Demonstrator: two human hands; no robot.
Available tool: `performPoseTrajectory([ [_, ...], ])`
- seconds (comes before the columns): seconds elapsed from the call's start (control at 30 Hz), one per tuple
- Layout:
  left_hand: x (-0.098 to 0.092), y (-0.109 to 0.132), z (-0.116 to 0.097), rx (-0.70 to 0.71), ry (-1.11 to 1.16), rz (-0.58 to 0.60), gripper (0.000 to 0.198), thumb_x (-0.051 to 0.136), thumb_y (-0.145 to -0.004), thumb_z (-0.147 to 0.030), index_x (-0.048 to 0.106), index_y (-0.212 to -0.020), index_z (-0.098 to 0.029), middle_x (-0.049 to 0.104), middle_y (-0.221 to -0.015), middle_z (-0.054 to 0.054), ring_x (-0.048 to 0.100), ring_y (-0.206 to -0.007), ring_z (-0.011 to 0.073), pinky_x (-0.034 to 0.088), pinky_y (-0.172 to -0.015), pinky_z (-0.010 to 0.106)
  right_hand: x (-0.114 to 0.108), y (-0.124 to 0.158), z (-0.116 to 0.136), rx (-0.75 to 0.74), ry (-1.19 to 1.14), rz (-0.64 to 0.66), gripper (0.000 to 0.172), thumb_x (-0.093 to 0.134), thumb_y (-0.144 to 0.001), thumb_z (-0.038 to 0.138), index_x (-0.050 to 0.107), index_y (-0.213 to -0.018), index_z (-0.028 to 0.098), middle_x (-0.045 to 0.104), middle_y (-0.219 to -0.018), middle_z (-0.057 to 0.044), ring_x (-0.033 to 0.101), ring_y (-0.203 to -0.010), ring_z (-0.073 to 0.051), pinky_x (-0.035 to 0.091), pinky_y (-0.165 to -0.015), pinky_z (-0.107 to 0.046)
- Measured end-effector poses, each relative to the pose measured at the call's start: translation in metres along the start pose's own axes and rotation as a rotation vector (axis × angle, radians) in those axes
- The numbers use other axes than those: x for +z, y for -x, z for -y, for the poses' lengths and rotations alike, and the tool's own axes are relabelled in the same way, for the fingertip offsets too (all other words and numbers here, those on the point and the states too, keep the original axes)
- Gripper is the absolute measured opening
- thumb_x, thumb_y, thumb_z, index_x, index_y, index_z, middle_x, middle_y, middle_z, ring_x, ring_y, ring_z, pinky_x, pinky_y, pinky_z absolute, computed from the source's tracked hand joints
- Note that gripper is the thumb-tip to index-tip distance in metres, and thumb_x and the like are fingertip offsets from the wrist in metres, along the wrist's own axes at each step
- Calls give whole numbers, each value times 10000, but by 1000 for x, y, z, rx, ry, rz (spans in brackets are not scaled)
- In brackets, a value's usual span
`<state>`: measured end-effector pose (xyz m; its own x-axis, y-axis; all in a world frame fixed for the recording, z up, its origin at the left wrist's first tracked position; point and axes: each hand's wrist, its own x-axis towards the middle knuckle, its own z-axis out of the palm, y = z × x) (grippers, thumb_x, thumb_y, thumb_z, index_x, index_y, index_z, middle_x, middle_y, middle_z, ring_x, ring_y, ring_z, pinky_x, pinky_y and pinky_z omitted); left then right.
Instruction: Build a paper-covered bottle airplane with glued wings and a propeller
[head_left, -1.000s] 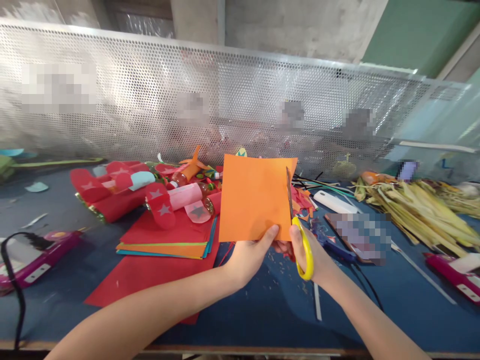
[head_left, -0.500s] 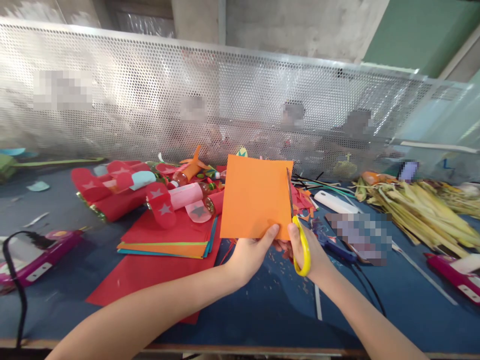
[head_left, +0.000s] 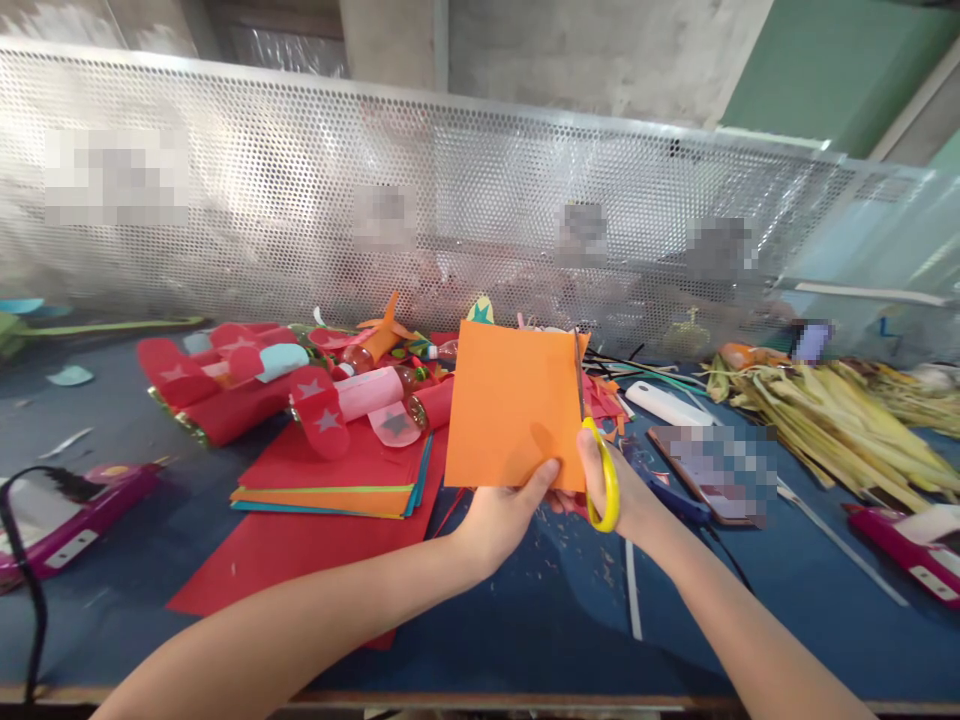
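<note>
An orange paper sheet [head_left: 514,405] stands upright in the middle, its lower edge pinched by my left hand [head_left: 502,515], thumb in front. My right hand [head_left: 615,495] grips the yellow-handled scissors [head_left: 609,495], whose blades lie along the sheet's right side and reach its top edge. A narrow orange strip shows to the right of the blades. Left of the sheet lies a stack of coloured paper [head_left: 330,470] with red on top, over a larger red sheet [head_left: 300,560].
Red paper shapes with stars [head_left: 322,415] and bottles lie at the back left. A phone [head_left: 705,475], a white tool [head_left: 667,403], dry husks [head_left: 847,420] and a pink power strip [head_left: 907,550] are on the right. A perforated metal screen [head_left: 495,220] stands behind.
The orange sheet has moved slightly right and down. The scissors have risen a little, with their blades now at the sheet's top edge.
</note>
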<state>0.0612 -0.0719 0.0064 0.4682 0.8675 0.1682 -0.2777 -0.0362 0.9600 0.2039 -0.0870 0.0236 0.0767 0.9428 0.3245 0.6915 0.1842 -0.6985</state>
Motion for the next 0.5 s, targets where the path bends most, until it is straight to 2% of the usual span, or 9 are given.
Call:
performPoseTrajectory([
  [0.27, -1, -2, 4, -9, 41, 2, 360, 632, -762, -524, 632, -680, -173, 644, -635, 29, 612, -575, 163, 528, -622, 295, 6, -5, 2, 11, -3, -55, 576, 97, -846, 728, 393, -672, 265, 570, -661, -68, 598, -677, -257, 483, -638, -370],
  [0.5, -3, -5, 9, -33, 109, -17, 390, 677, -724, -534, 646, -674, -149, 649, -630, 38, 607, -576, 160, 529, -629, 294, 11, -8, 0, 88, -44, -54, 628, 122, -842, 747, 470, -675, 253, 613, -616, -79, 631, -650, -264, 500, -604, -357],
])
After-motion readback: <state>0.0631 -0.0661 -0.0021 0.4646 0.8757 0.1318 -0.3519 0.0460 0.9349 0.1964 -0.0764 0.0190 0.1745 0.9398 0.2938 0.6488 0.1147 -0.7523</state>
